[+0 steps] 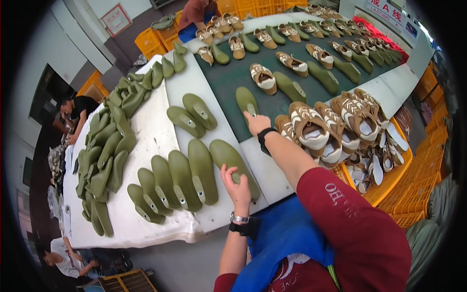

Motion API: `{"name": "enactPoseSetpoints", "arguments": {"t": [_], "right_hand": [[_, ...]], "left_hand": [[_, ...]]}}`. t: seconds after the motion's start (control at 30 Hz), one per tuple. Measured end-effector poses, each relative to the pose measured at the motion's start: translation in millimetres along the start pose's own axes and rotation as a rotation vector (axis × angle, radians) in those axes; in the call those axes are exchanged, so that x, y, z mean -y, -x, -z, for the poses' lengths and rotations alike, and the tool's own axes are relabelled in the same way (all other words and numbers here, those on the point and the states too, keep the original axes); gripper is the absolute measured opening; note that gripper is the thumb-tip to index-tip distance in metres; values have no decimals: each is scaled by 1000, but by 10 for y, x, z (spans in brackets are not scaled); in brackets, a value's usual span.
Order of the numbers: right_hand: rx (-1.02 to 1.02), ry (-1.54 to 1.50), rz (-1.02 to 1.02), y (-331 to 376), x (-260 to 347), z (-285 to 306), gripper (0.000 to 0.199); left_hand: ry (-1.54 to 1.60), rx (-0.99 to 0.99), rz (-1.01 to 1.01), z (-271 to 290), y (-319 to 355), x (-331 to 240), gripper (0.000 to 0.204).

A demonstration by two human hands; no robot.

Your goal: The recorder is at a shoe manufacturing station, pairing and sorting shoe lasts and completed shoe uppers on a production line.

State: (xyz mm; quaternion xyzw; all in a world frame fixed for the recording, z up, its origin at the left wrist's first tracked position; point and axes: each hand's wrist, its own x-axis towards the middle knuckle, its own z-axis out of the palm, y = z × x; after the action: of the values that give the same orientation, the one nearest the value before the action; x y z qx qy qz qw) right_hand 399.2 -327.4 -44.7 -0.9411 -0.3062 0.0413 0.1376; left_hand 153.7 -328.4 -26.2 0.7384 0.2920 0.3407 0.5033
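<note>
Left hand (237, 185) gripped a near green shoe last (232, 163) on the tabletop (151, 131). Right hand (257, 122) reached far, fingers flat and open on another last (246, 100), setting it on the dark belt (233, 78).

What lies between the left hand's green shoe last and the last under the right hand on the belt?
In the head view, only bare white table edge separates the left hand's last from the right hand's last.

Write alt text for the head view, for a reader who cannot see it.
A person's right hand sets a green shoe last on a dark green conveyor belt, while the left hand grips another green last on the white table. Brown-and-white shoes are piled to the right.
</note>
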Motion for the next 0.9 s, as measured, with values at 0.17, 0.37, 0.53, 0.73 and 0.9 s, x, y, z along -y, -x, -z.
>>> {"name": "enactPoseSetpoints", "arguments": {"t": [0.17, 0.37, 0.53, 0.73, 0.9], "right_hand": [[-29, 28, -43, -60, -130, 85, 27], [-296, 12, -149, 123, -35, -192, 25], [-210, 42, -110, 371, -27, -271, 45], [-527, -521, -185, 514, -244, -888, 40], [11, 33, -16, 671, -233, -244, 36]], "left_hand": [[36, 2, -45, -117, -56, -36, 27], [4, -14, -85, 60, 47, 58, 28], [-3, 13, 2, 51, 62, -14, 26], [-495, 108, -551, -124, 87, -833, 39], [-368, 544, -664, 96, 253, -1746, 29]]}}
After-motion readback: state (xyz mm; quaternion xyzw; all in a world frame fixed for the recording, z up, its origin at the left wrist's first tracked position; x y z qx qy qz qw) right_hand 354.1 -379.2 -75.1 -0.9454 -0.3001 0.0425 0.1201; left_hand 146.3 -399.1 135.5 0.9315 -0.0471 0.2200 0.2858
